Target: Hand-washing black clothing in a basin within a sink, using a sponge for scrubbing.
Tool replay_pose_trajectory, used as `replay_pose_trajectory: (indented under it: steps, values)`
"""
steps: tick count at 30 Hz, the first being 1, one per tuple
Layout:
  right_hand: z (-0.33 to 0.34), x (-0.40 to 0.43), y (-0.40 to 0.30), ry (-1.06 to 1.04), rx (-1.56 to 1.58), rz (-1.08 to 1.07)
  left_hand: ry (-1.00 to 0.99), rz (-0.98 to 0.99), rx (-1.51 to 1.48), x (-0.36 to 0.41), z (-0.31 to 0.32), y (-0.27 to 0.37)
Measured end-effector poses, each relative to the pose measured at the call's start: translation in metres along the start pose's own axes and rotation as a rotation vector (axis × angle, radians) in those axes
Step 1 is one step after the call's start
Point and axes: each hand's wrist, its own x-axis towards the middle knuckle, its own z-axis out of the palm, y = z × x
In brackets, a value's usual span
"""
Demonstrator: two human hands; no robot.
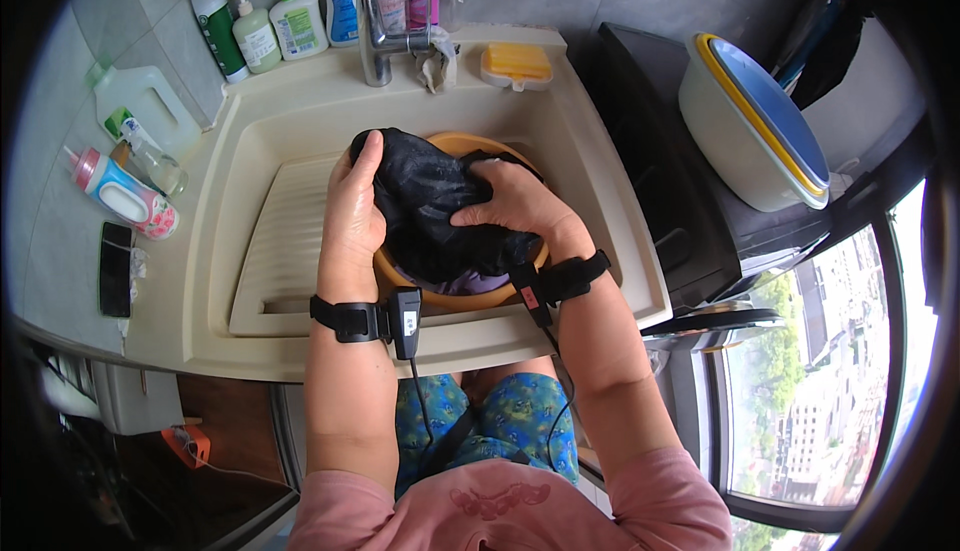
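Note:
Both my hands have hold of a wet black cloth garment [431, 183], bunched up above an orange plastic basin [450, 142]. My left hand [356, 198] grips its upper left edge, thumb pointing up. On the right side of the cloth, my right hand [517, 198] clasps a fold between thumb and fingers. Below the black fabric, some purple cloth [469, 283] shows inside the basin. The basin sits in a beige laundry sink [292, 131], to the right of its ribbed washboard [292, 228]. What the garment is I cannot tell.
A chrome faucet [373, 56] stands at the back, beside a yellow soap bar [517, 61] in a dish. Several bottles [300, 22] line the back ledge. At left are a pink-capped bottle [127, 195] and a phone [115, 270]. Nested basins [750, 123] lean at right.

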Motion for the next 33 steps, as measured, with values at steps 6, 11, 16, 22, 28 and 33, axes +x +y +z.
replay_pose_trajectory:
  steps: [6, 11, 16, 22, 28, 33]
  values:
    - [0.004, 0.004, 0.007, 0.159, 0.490, 0.023, -0.104, 0.138, 0.732, -0.002, 0.005, -0.019]
    - [0.006, 0.007, 0.007, 0.377, 1.127, 0.028, 0.035, 0.022, 1.092, 0.007, -0.010, -0.031]
    - [0.009, 0.012, 0.014, 0.722, 0.781, 0.146, 0.033, 0.066, 1.167, 0.004, -0.005, -0.028]
    - [0.011, 0.017, 0.020, 0.827, 0.497, 0.151, 0.021, 0.447, 1.360, 0.002, -0.006, -0.022]
    - [0.015, 0.022, 0.022, 0.896, 0.602, 0.146, -0.075, 0.096, 0.323, 0.000, 0.009, -0.019]
    - [0.034, 0.018, -0.024, 0.728, 0.499, -0.102, 0.154, -0.021, 0.103, 0.002, 0.024, -0.059]
